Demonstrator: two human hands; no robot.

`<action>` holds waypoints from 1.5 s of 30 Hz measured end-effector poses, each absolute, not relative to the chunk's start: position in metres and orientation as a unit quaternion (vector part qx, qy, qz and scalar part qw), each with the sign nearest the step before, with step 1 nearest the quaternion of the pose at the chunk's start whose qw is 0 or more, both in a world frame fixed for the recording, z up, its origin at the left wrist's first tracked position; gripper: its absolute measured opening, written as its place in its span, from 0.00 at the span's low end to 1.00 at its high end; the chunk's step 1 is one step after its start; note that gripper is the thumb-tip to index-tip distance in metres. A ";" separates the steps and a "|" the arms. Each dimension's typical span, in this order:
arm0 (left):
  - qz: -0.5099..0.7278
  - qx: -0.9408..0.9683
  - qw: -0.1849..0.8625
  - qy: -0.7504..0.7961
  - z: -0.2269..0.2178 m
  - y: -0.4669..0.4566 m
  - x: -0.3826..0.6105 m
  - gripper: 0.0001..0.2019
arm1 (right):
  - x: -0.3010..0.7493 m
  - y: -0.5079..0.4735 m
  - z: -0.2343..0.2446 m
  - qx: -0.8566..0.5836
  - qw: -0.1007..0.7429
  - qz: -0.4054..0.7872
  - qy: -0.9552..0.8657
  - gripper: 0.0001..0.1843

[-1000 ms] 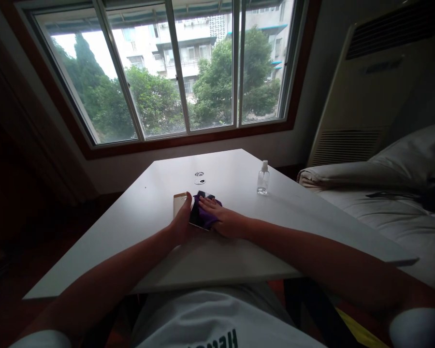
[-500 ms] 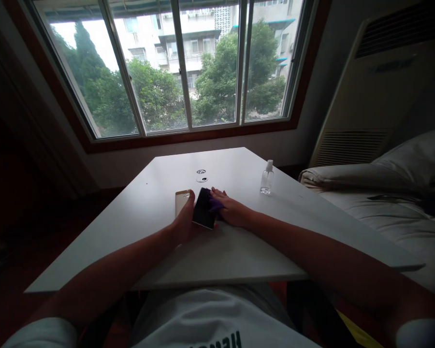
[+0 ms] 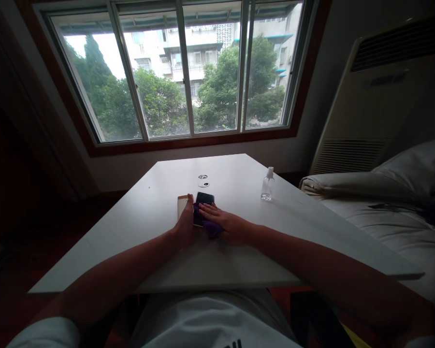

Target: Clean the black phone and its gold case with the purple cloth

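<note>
A dark phone (image 3: 204,199) lies flat on the white table (image 3: 239,251). My left hand (image 3: 186,223) rests against the phone's left edge, thumb up along its side, steadying it. My right hand (image 3: 225,223) lies palm down with fingers stretched over a purple cloth (image 3: 210,227), pressing it onto the near part of the phone. A second flat item with a tan edge (image 3: 181,204) lies just left of my left hand.
A small clear spray bottle (image 3: 267,184) stands on the table at the right. Two small round pieces (image 3: 203,180) lie beyond the phone. A bed with pillows (image 3: 384,179) adjoins the table on the right. A big window (image 3: 188,72) faces me.
My right hand with the purple cloth moved from the phone's right side back over its near end. The left hand stayed at the phone's left edge. The view tilted slightly.
</note>
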State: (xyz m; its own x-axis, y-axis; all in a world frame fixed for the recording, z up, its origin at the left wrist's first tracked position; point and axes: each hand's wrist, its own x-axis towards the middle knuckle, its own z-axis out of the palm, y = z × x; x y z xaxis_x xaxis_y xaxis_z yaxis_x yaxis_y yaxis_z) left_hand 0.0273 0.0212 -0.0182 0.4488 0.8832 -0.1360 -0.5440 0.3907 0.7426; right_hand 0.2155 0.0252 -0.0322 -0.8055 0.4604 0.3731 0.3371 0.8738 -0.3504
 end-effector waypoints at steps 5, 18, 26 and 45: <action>0.456 0.328 0.784 0.266 -0.020 0.023 0.026 0.37 | 0.216 0.040 -0.034 -0.240 0.244 0.147 -0.928 0.44; 0.457 0.333 0.782 0.262 -0.021 0.023 0.023 0.37 | 0.220 0.043 -0.035 -0.292 0.270 0.172 -0.901 0.37; 0.432 0.321 0.802 0.258 -0.020 0.025 0.023 0.38 | 0.207 0.018 -0.028 -0.222 0.231 0.120 -0.940 0.50; 0.469 0.302 0.776 0.295 -0.016 0.017 0.030 0.32 | 0.201 0.013 -0.029 -0.207 0.248 0.064 -0.944 0.51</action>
